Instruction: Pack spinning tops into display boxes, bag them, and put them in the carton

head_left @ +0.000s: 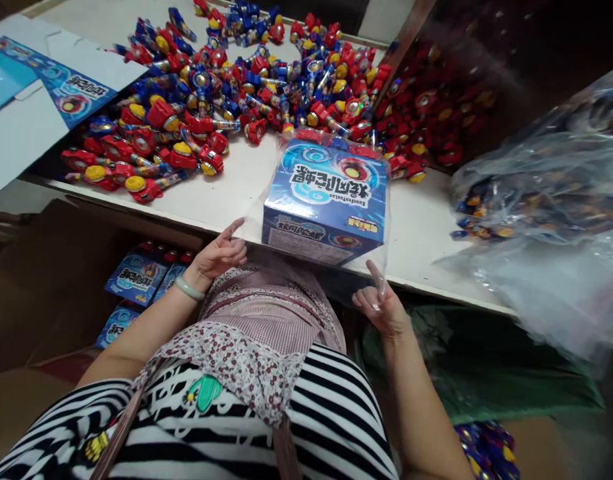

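A blue printed box (326,193) sits at the front edge of the white table, with a loose clear plastic bag (388,227) around it. Left of the box is my left hand (221,253), its index finger stretched out and the other fingers curled in. Faint film from the bag appears to run to those curled fingers. At the box's near right corner, my right hand (381,303) has its index finger raised against the film and its remaining fingers closed on the bag. The bag's near edge hangs below the table edge and is hard to make out.
Red, blue and yellow toys (266,87) are heaped across the white table (231,193). An open printed carton (81,100) lies at the left. Clear bags of toys (541,187) bulge at the right. Below stand more blue boxes (136,277) and a green sack (496,367).
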Action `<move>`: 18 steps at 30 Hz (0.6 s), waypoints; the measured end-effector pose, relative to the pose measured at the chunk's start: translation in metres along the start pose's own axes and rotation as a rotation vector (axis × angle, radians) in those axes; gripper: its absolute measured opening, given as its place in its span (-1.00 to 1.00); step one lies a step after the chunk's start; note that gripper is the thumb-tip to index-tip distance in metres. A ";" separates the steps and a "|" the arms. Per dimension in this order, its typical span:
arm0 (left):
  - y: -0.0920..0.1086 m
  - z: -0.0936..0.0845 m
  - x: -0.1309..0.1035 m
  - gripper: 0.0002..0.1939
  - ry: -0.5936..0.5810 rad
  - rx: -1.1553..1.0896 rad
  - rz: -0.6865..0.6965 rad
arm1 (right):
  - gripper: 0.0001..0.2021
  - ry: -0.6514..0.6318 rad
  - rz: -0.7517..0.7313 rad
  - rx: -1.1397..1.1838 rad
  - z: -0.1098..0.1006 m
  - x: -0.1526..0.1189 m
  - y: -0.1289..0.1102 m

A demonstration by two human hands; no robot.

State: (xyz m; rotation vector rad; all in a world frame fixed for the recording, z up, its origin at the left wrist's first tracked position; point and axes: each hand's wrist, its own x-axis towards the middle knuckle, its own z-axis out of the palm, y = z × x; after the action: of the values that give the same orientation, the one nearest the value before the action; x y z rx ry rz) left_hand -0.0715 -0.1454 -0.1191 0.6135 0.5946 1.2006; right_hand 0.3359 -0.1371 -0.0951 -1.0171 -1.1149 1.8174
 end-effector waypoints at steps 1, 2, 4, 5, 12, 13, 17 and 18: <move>0.001 -0.001 -0.003 -0.21 0.000 0.011 0.006 | -0.02 -0.031 0.007 -0.003 -0.001 -0.003 0.003; 0.001 -0.002 -0.008 -0.26 0.003 0.022 0.013 | 0.00 -0.067 0.015 0.005 -0.002 -0.008 0.006; 0.002 -0.003 -0.017 -0.31 0.016 0.041 0.023 | 0.03 -0.126 0.026 0.018 -0.001 -0.019 0.011; 0.002 -0.003 -0.022 -0.32 0.022 0.049 0.025 | 0.04 -0.141 0.032 0.010 0.000 -0.025 0.013; -0.002 -0.014 -0.021 -0.23 0.019 0.111 0.028 | 0.17 -0.114 0.046 -0.084 -0.001 -0.030 0.019; -0.002 -0.016 -0.018 -0.22 -0.001 0.113 0.025 | 0.15 -0.109 0.052 -0.110 -0.003 -0.027 0.017; 0.000 -0.027 -0.009 -0.22 -0.046 0.117 0.013 | -0.32 -0.039 0.090 -0.321 -0.010 -0.019 0.003; 0.000 -0.029 -0.007 -0.23 -0.034 0.125 0.015 | -0.47 -0.018 0.113 -0.404 -0.011 -0.017 0.000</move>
State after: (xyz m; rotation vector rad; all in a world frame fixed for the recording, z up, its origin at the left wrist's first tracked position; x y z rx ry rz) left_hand -0.0941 -0.1490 -0.1382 0.7440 0.6405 1.1710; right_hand 0.3528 -0.1483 -0.0941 -1.3186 -1.5020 1.7265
